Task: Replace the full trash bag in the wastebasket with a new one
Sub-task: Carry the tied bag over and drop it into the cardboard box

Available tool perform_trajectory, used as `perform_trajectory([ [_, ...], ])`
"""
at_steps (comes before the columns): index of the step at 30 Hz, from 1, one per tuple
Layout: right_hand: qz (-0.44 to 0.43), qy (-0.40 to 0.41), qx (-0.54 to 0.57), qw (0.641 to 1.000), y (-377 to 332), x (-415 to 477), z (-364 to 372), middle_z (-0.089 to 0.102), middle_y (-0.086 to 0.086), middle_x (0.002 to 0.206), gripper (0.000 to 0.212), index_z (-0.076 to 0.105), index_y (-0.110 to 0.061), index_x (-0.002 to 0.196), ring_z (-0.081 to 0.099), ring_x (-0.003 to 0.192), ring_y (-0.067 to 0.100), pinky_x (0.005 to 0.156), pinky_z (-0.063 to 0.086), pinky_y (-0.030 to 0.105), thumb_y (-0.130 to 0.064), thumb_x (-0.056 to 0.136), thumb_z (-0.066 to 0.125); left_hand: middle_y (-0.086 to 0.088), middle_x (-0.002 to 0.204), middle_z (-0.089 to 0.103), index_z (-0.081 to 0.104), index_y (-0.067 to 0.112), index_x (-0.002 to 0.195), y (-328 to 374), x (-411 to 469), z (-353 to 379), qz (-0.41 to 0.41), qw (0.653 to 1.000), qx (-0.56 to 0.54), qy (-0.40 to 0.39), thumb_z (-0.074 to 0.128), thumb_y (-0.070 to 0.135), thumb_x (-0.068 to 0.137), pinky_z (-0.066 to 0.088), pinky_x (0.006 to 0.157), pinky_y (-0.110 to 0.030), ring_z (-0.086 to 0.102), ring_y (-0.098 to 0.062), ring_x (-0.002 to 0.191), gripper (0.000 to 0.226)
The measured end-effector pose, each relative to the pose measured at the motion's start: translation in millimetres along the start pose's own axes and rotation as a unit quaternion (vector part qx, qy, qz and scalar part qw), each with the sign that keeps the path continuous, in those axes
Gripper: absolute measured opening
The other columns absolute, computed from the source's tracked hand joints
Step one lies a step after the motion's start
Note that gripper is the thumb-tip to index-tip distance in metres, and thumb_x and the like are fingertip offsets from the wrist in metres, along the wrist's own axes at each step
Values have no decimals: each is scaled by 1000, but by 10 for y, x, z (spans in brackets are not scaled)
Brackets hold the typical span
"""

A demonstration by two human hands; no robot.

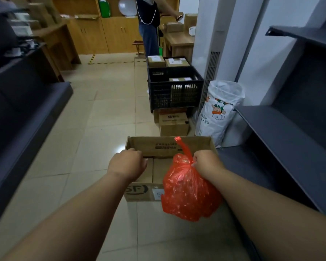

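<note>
Head view. Red trash bag (188,191): translucent, bulging full, neck gathered, one twisted tail standing up. It hangs over the near right corner of an open cardboard box (167,147) on the tile floor. Right hand (207,162) is clenched around the bag's neck. Left hand (127,164) is curled into a loose fist over the box, gripping nothing visible. Bag contents indistinct; box label partly covered.

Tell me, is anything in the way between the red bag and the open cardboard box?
Nothing visible is. The right hand grips the knotted neck of the red bag, holding it over the near right corner of the open cardboard box. The left hand hovers over the box's left side, clear of the bag.
</note>
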State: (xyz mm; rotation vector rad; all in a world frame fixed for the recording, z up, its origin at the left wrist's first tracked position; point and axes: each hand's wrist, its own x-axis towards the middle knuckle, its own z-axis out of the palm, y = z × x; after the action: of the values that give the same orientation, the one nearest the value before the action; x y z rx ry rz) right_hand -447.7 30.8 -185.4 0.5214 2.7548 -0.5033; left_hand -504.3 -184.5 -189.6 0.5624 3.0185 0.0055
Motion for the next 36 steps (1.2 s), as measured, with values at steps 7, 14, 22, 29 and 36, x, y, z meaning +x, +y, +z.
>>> perform_trajectory([
  [7, 34, 32, 38, 998, -97, 1242, -290, 51, 3, 79, 12, 57, -15, 84, 50, 75, 20, 64, 36, 27, -16, 95, 51, -5, 101, 63, 64, 16, 99, -141, 1109, 53, 6, 1000, 5, -26, 38, 41, 95, 40, 70, -31, 60, -23, 89, 37],
  [14, 80, 26, 74, 994, -195, 2317, -235, 46, -2, 69, 16, 63, -13, 95, 47, 68, 16, 64, 37, 26, -20, 95, 49, -7, 103, 64, 62, 15, 101, -281, 2204, 246, 39, 998, 5, -47, 38, 40, 95, 39, 70, -30, 61, -23, 94, 35],
  [22, 129, 1, 129, 983, -289, 3013, -111, 67, 10, 97, 19, 62, -15, 84, 62, 94, 29, 80, 47, 36, -24, 94, 48, -6, 106, 65, 65, 17, 100, -416, 2956, 471, 52, 994, 2, -95, 40, 42, 94, 46, 79, -32, 61, -26, 99, 36],
  [29, 120, -5, 88, 989, -299, 3180, -362, 59, 12, 120, 27, 56, -13, 120, 57, 109, 31, 91, 50, 43, -19, 94, 53, -6, 105, 64, 64, 16, 103, -257, 3310, 387, 105, 990, 6, -93, 39, 43, 93, 51, 82, -36, 61, -26, 96, 38],
  [36, 139, 28, 81, 987, 77, 2818, -801, 50, 11, 133, 36, 48, -14, 128, 50, 120, 30, 97, 46, 43, -27, 95, 51, -8, 110, 64, 63, 16, 109, 413, 3525, 15, 213, 975, 9, -63, 39, 41, 94, 50, 85, -38, 60, -26, 101, 38],
])
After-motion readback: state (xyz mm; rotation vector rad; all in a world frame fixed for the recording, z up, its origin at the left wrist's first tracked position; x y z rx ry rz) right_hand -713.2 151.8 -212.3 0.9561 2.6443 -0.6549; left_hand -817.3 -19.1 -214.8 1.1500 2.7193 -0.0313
